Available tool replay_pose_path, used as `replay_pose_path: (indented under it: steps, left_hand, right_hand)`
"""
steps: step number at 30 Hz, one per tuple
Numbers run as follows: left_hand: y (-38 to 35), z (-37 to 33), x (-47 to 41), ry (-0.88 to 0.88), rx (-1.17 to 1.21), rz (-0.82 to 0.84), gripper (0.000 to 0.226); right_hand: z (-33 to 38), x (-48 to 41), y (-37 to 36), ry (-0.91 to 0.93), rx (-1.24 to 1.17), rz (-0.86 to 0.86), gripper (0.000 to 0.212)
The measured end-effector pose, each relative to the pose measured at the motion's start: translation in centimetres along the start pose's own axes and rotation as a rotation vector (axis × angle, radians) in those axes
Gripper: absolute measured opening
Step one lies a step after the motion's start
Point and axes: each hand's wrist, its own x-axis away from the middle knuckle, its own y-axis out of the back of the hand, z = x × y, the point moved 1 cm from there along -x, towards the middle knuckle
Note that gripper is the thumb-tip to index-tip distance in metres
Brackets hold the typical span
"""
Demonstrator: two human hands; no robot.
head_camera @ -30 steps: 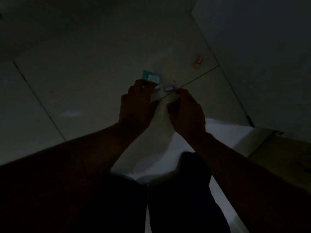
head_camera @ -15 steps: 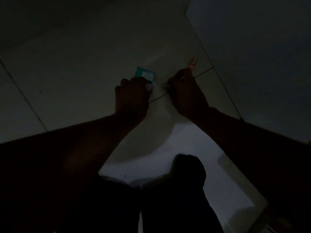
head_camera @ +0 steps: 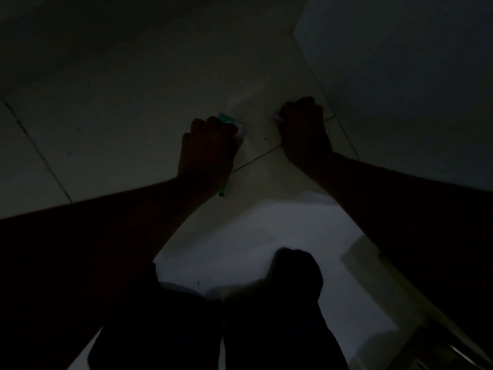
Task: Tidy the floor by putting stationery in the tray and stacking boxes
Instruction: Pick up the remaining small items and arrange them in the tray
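Left hand [head_camera: 210,148]: my fingers curled over the teal box [head_camera: 226,119] on the floor tiles [head_camera: 120,116].
Right hand [head_camera: 304,126]: fisted near the wall [head_camera: 400,76], a pale item [head_camera: 276,117] peeking out.
Light: very dim.

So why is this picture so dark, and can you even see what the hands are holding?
Head view: the room is dim, so the left hand and right hand are near silhouettes; only a teal box edge and pale scraps peek out; the brightest patch is the floor near the knees.

Dim tiled floor [head_camera: 128,108] meets a pale wall [head_camera: 400,62].
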Motion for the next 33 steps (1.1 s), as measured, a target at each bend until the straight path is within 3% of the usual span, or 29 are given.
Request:
replay_pose_path:
  steps: [6, 9, 16, 22, 33]
  left_hand:
    - [1.1, 0.1, 1.7, -0.027, 0.028, 0.026, 0.035]
    - [2.4, 0.1, 2.8, -0.055, 0.005, 0.003, 0.034]
    - [7.8, -1.6, 6.2, -0.005, 0.162, 0.045, 0.027]
    - [16.0, -4.3, 8.9, -0.054, 0.233, 0.038, 0.024]
    - [35.2, -12.8, 12.0, -0.108, 0.39, -0.115, 0.02]
  right_hand:
    - [1.0, 4.4, 0.5, 0.091, -0.256, 0.063, 0.029]
    - [1.5, 5.7, 1.7, 0.029, -0.42, 0.078, 0.03]
    - [4.7, 8.9, 7.7, -0.142, -0.726, -0.093, 0.029]
    - [8.1, 10.7, 17.1, -0.211, -0.868, -0.259, 0.027]
    - [11.5, 15.6, 38.8, -0.302, -1.078, -0.313, 0.04]
